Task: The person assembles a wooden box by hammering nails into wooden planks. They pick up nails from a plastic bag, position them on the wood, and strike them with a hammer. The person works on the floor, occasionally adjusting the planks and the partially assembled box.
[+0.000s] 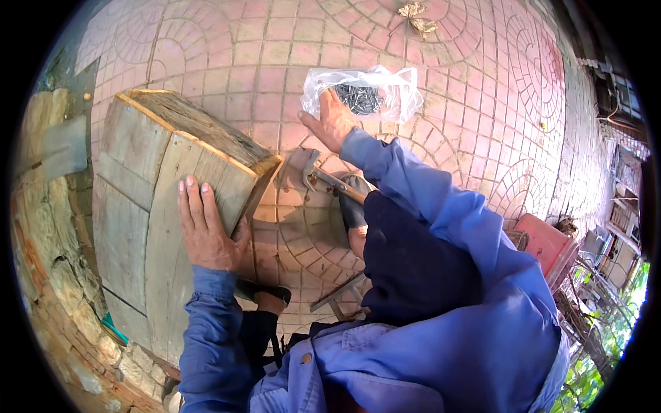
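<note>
My left hand [210,234] lies flat on the weathered plank side of a wooden box [127,196], fingers together and stretched out. At the far middle, my right hand [332,122] is at a clear plastic bag [399,89] on the paving. Its thumb sticks out to the left, apart from the fingers, whose tips are partly hidden at the bag's edge. Dark nails [361,100] fill the middle of the bag. Between the box and my right leg is a claw hammer [337,183], its metal head toward the box and its wooden handle running under dark cloth.
Pink patterned paving [468,117] spreads ahead. Rough logs and bricks [69,265] line the left side. A red container [540,241] stands at the right near branches. A dry leaf [418,20] lies at the far edge. My sandalled foot [272,299] is beside the box.
</note>
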Available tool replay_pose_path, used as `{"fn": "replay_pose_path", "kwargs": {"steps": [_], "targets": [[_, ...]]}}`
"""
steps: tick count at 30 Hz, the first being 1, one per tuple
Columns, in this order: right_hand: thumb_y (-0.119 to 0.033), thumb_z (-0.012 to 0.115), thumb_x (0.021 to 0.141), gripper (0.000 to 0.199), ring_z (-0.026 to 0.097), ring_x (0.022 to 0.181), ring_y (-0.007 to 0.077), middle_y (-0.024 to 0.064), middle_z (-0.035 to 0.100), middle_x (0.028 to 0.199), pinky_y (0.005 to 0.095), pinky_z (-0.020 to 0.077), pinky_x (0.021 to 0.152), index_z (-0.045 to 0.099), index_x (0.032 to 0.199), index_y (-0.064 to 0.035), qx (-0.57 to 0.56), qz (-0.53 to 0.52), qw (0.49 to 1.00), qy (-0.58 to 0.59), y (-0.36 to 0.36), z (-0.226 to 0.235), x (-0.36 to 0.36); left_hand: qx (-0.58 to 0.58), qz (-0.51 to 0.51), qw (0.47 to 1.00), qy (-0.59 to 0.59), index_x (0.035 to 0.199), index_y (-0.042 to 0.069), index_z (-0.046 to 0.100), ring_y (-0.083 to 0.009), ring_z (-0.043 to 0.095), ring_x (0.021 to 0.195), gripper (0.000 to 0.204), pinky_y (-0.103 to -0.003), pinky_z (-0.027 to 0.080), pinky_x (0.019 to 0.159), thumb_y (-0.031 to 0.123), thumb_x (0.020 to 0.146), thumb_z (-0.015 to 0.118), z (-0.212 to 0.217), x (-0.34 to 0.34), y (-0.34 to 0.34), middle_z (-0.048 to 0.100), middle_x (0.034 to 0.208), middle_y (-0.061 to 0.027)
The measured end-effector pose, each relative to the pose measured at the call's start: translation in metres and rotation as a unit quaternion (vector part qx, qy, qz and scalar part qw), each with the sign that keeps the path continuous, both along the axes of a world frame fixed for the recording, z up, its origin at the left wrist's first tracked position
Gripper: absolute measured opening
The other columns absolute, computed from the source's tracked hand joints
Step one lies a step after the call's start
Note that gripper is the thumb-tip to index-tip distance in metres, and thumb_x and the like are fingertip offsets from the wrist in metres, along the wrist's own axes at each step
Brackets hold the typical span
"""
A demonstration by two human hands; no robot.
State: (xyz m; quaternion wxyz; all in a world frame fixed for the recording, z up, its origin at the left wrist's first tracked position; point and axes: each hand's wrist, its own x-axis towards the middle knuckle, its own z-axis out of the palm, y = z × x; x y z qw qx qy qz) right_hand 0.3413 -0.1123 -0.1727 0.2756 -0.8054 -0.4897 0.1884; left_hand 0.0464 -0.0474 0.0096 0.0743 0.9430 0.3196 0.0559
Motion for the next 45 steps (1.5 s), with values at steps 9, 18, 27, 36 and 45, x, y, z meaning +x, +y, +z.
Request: {"fn": "replay_pose_path", "kwargs": {"steps": [9,18,27,36,45], "targets": [[-0.030,0.053,0.099,0.037,0.066,0.093,0.0369,0.0244,0.065,0.112,0.0439,0.0551,0.077,0.067,0.105,0.0035,0.106,0.039,0.982,0.152,-0.031,0.006,0.023,0.011,-0.003,1.000,0.009,0.149,-0.001,0.034,-0.0463,0.027,0.146,0.088,-0.054,0.028,0.119,0.019,0.074,0.076,-0.001,-0.002,-0.001,0.031,0.157,-0.0250],[-0.024,0.066,0.084,0.025,0.069,0.090,0.0361,0.0203,0.072,0.092,0.0405,0.0528,0.082,0.073,0.099,-0.0053,-0.014,0.100,0.994,0.026,0.014,-0.040,0.150,0.009,0.000,1.000,0.013,0.149,-0.002,0.034,-0.0469,0.028,0.146,0.087,-0.053,0.027,0.119,0.020,0.076,0.076,0.001,-0.003,-0.003,0.031,0.158,-0.0257],[-0.019,0.056,0.094,0.037,0.069,0.099,0.0361,0.0208,0.069,0.110,0.0413,0.0540,0.086,0.063,0.122,0.0040,0.104,-0.297,0.881,0.353,-0.015,-0.001,0.062,0.013,0.002,1.000,0.022,0.148,-0.002,0.035,-0.0477,0.030,0.145,0.086,-0.054,0.029,0.118,0.020,0.075,0.075,0.001,-0.002,-0.004,0.032,0.157,-0.0266],[-0.028,0.056,0.096,0.046,0.041,0.137,0.0434,0.0274,0.043,0.146,0.0530,0.0366,0.111,0.053,0.134,-0.0013,0.009,0.076,0.995,-0.062,-0.004,-0.015,0.008,0.016,-0.007,1.000,0.021,0.149,-0.002,0.034,-0.0482,0.029,0.145,0.089,-0.055,0.029,0.118,0.019,0.073,0.076,0.000,0.002,-0.001,0.032,0.157,-0.0264],[-0.003,0.055,0.083,0.025,0.065,0.102,0.0389,0.0175,0.064,0.114,0.0473,0.0527,0.088,0.070,0.103,-0.0086,-0.015,-0.007,1.000,-0.023,-0.022,-0.021,0.051,0.007,0.000,1.000,0.014,0.149,-0.001,0.034,-0.0477,0.029,0.145,0.089,-0.054,0.028,0.119,0.018,0.074,0.076,0.000,0.000,-0.001,0.032,0.157,-0.0261]]}}
